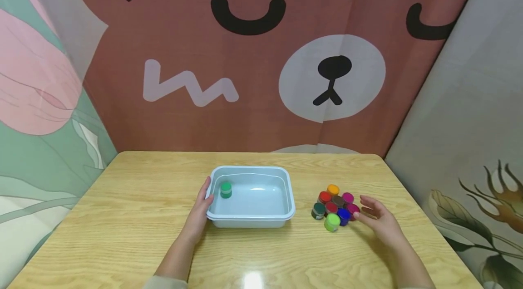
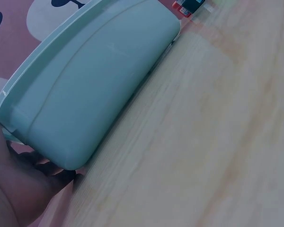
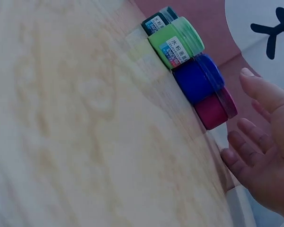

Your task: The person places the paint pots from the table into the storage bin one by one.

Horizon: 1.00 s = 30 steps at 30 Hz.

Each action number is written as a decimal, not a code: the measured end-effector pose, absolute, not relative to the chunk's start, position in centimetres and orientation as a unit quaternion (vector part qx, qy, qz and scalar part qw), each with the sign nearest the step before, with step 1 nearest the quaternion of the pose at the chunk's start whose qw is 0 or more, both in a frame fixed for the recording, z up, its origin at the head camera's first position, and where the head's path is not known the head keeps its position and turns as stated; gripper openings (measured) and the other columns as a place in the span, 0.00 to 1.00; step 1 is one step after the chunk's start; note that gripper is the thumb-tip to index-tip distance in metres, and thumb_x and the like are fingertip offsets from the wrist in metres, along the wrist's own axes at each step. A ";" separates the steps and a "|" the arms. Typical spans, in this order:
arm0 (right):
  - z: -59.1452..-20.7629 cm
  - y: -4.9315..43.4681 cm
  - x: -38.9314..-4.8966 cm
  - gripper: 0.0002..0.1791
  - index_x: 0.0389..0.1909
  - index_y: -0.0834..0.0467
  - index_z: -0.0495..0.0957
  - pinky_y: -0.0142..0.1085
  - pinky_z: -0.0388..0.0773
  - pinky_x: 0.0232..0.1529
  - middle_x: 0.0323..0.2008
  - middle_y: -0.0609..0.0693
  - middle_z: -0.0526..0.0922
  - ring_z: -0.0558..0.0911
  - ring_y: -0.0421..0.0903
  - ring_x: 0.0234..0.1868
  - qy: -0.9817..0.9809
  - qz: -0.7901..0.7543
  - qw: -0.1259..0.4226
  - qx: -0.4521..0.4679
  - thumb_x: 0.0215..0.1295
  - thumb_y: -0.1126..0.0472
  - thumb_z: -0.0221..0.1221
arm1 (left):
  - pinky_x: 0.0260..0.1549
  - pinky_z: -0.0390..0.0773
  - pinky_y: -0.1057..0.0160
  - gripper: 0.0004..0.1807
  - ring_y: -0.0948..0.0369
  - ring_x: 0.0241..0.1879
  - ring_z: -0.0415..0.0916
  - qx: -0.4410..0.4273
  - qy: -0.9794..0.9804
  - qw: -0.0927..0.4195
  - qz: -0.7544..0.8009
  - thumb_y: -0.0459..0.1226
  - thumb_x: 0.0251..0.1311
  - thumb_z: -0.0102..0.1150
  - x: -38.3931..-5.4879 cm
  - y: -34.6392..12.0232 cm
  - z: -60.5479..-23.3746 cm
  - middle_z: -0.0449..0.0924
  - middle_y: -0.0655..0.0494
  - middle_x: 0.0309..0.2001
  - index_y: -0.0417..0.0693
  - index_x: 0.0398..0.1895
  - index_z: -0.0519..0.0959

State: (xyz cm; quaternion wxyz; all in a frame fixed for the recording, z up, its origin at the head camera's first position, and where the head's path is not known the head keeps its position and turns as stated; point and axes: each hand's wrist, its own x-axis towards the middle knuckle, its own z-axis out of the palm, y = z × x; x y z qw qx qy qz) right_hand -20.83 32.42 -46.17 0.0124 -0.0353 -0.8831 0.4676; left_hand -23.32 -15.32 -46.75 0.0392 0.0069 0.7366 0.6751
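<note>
My left hand (image 1: 199, 216) holds the left side of a pale blue plastic basin (image 1: 250, 224), thumb at the rim; in the left wrist view the fingers lie against its outer wall. One green-lidded paint jar (image 1: 226, 190) stands inside, near the left wall. To the basin's right is a cluster of small paint jars, among them a light green jar (image 1: 332, 222), a blue jar (image 1: 344, 217) and a magenta jar (image 3: 211, 112). Beside the magenta jar is my right hand (image 1: 380, 221), its fingers spread and loosely bent, with nothing held.
Other jars in the cluster include an orange jar (image 1: 333, 189), a red jar (image 1: 324, 197) and a dark green jar (image 1: 318, 211). The wooden table (image 1: 122, 216) ends at a curtain (image 1: 253, 125) with a bear print, and patterned cloth hangs on both sides.
</note>
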 end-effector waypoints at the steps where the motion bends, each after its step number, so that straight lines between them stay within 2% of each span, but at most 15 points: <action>1: -46.3 32.5 -20.8 0.38 0.71 0.65 0.59 0.17 0.71 0.47 0.69 0.67 0.64 0.75 0.49 0.61 -0.880 0.473 0.011 -0.034 0.66 0.54 0.62 | 0.71 0.31 0.32 0.32 0.46 0.79 0.27 0.006 0.736 0.039 0.676 0.45 0.75 0.32 -23.3 -15.3 -46.7 0.33 0.54 0.81 0.65 0.79 0.41; 3: -46.5 32.6 -20.9 0.38 0.71 0.65 0.59 0.17 0.71 0.46 0.69 0.68 0.65 0.76 0.36 0.55 -0.877 0.480 0.009 -0.031 0.66 0.54 0.63 | 0.71 0.31 0.32 0.32 0.46 0.79 0.27 0.005 0.736 0.037 0.676 0.44 0.75 0.32 -23.2 -15.2 -46.7 0.34 0.54 0.81 0.65 0.79 0.41; 5: -46.7 32.7 -21.0 0.38 0.71 0.65 0.60 0.17 0.72 0.46 0.69 0.68 0.65 0.73 0.24 0.50 -0.875 0.484 0.008 -0.026 0.65 0.55 0.63 | 0.71 0.31 0.31 0.32 0.46 0.79 0.27 0.004 0.735 0.036 0.677 0.45 0.75 0.32 -23.2 -15.2 -46.7 0.34 0.54 0.81 0.65 0.79 0.41; 8: -47.0 32.7 -21.2 0.38 0.70 0.65 0.61 0.18 0.72 0.46 0.67 0.68 0.67 0.69 0.18 0.45 -0.875 0.483 0.009 -0.021 0.64 0.55 0.64 | 0.70 0.32 0.30 0.32 0.44 0.79 0.28 0.003 0.734 0.033 0.678 0.44 0.74 0.33 -23.2 -15.2 -46.7 0.34 0.52 0.81 0.64 0.79 0.42; 11: -47.3 32.7 -21.4 0.38 0.69 0.65 0.62 0.20 0.73 0.46 0.65 0.68 0.70 0.71 0.20 0.44 -0.882 0.472 0.007 -0.021 0.63 0.55 0.65 | 0.70 0.32 0.30 0.32 0.45 0.79 0.28 -0.001 0.734 0.035 0.678 0.44 0.74 0.33 -23.3 -15.2 -46.7 0.34 0.53 0.81 0.65 0.79 0.42; 18: -47.5 32.6 -21.6 0.36 0.67 0.63 0.66 0.22 0.74 0.47 0.62 0.66 0.74 0.75 0.36 0.49 -0.898 0.439 0.000 -0.022 0.62 0.53 0.66 | 0.71 0.30 0.32 0.32 0.45 0.79 0.26 0.008 0.734 0.036 0.678 0.44 0.75 0.33 -23.2 -15.3 -46.7 0.33 0.53 0.81 0.64 0.79 0.41; 22: -47.5 32.6 -21.7 0.34 0.66 0.63 0.68 0.24 0.75 0.46 0.60 0.65 0.76 0.77 0.42 0.51 -0.900 0.434 -0.005 -0.026 0.62 0.53 0.65 | 0.71 0.30 0.32 0.32 0.45 0.79 0.26 0.010 0.732 0.035 0.681 0.43 0.75 0.32 -23.1 -15.4 -46.6 0.33 0.53 0.81 0.63 0.79 0.41; 26: -47.6 32.6 -21.7 0.34 0.66 0.62 0.69 0.27 0.75 0.46 0.58 0.63 0.77 0.78 0.44 0.51 -0.902 0.430 -0.010 -0.037 0.63 0.52 0.65 | 0.72 0.30 0.32 0.32 0.45 0.79 0.26 0.009 0.732 0.036 0.680 0.43 0.75 0.32 -23.1 -15.4 -46.6 0.33 0.53 0.81 0.63 0.80 0.41; 30: -47.7 32.7 -21.7 0.34 0.65 0.62 0.70 0.28 0.75 0.46 0.57 0.63 0.78 0.78 0.42 0.49 -0.903 0.427 -0.013 -0.048 0.62 0.51 0.66 | 0.72 0.30 0.33 0.32 0.45 0.79 0.26 0.009 0.731 0.038 0.682 0.42 0.75 0.32 -23.2 -15.3 -46.6 0.33 0.53 0.81 0.63 0.80 0.41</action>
